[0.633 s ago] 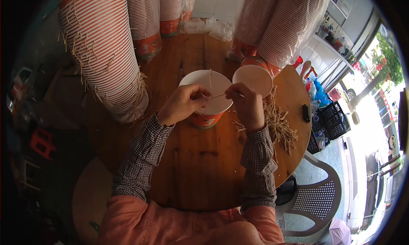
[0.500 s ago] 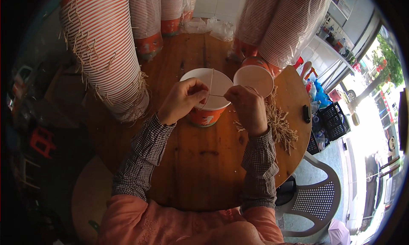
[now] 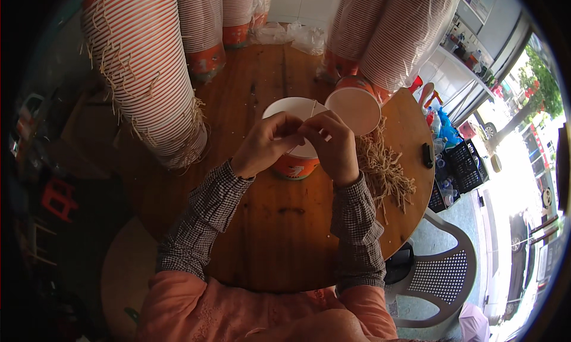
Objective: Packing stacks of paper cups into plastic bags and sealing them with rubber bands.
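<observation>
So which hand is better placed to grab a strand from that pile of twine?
Probably the right hand: the pile of twine lies just to the right of it. The left hand is farther off, with the right hand in between.

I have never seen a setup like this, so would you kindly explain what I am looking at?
There is no machine: a person works with two bare hands, seen by a wide fisheye camera worn on the head, which makes straight edges bend. On the wooden table stands an orange container with a white inside. The left hand and right hand meet above it, near a thin cord at its mouth; their fingers hide what they pinch. To the right lie a bundle of cords and another container, its mouth facing us. Tall stacks of containers stand around.
</observation>
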`<state>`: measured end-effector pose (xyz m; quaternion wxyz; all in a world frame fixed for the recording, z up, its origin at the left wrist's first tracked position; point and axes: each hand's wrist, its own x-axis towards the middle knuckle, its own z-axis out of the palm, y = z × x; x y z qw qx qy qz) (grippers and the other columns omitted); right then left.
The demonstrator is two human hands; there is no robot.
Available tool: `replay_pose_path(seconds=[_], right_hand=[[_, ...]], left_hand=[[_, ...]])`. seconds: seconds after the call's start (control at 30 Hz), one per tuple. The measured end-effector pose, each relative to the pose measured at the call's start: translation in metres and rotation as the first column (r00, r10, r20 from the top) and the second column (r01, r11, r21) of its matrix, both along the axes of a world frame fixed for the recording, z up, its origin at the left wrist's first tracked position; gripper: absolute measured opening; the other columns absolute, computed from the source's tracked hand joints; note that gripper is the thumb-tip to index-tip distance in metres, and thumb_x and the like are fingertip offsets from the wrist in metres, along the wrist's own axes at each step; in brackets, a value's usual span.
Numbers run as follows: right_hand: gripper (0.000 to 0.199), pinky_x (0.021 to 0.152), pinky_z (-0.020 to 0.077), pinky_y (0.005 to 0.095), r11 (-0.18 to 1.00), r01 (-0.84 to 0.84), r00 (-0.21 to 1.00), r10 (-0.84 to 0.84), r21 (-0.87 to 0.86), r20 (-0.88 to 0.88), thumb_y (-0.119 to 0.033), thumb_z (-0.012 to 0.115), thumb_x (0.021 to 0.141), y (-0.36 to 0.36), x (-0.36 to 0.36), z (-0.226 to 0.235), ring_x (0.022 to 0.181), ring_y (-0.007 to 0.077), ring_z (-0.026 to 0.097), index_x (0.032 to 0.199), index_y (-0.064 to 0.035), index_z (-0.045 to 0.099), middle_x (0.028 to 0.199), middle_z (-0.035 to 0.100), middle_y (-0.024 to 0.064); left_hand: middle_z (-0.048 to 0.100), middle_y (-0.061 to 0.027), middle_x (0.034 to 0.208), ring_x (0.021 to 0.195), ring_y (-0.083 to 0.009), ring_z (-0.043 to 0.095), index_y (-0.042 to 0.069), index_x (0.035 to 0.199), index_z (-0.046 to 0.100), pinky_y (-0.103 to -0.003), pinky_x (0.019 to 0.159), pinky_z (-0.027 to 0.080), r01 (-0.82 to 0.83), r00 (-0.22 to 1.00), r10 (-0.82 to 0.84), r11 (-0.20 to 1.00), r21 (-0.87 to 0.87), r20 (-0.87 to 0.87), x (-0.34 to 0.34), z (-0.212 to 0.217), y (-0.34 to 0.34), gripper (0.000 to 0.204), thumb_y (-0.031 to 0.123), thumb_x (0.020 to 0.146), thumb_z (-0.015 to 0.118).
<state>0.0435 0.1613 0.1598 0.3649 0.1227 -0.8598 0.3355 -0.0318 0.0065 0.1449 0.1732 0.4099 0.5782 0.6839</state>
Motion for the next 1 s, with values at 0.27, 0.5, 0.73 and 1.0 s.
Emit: replay_pose_path(seconds=[0.27, 0.5, 0.73, 1.0], right_hand=[[0.016, 0.051, 0.0458, 0.0192, 0.799, -0.084, 0.844, 0.375, -0.596, 0.383, -0.012, 0.057, 0.092, 0.001, -0.002, -0.003, 0.062, 0.0070, 0.058, 0.096, 0.0022, 0.064, 0.080, 0.066, 0.0044], [0.014, 0.052, 0.0459, 0.0194, 0.839, -0.013, 0.837, 0.306, -0.544, 0.453, -0.011, 0.063, 0.088, 0.001, -0.001, -0.001, 0.061, 0.0072, 0.059, 0.092, 0.0024, 0.065, 0.074, 0.065, 0.0040], [0.013, 0.060, 0.0483, 0.0223, 0.888, -0.081, 0.909, 0.252, -0.453, 0.331, -0.009, 0.064, 0.085, 0.004, -0.007, -0.014, 0.068, 0.0076, 0.060, 0.088, 0.0035, 0.062, 0.075, 0.065, 0.0051], [0.014, 0.065, 0.0503, 0.0252, 0.909, -0.050, 0.932, 0.192, -0.414, 0.308, -0.008, 0.064, 0.083, 0.006, -0.006, -0.012, 0.072, 0.0103, 0.062, 0.088, 0.0053, 0.062, 0.076, 0.066, 0.0082]], left_hand=[[0.063, -0.0067, 0.093, 0.088, -0.0110, 0.061, -0.001, 0.109, 0.053, -0.023, 0.075, 0.050, -0.080, 0.997, 0.080, 0.996, 0.031, 0.021, -0.005, 0.001, -0.004, 0.020, 0.001, 0.089, 0.055], [0.063, -0.0051, 0.092, 0.088, -0.0092, 0.060, -0.001, 0.104, 0.054, -0.024, 0.074, 0.050, -0.189, 0.947, 0.191, 0.981, 0.032, -0.256, -0.008, 0.000, -0.005, 0.014, 0.001, 0.089, 0.055], [0.064, -0.0083, 0.087, 0.080, -0.0096, 0.062, -0.001, 0.099, 0.056, -0.026, 0.069, 0.052, -0.272, 0.937, 0.258, 0.962, -0.026, -0.237, -0.008, -0.006, -0.002, 0.012, 0.002, 0.087, 0.059], [0.061, -0.0073, 0.081, 0.074, -0.0166, 0.063, -0.002, 0.092, 0.063, -0.026, 0.064, 0.050, -0.324, 0.805, 0.294, 0.945, 0.033, -0.516, -0.007, -0.001, -0.003, 0.010, 0.006, 0.086, 0.062]])
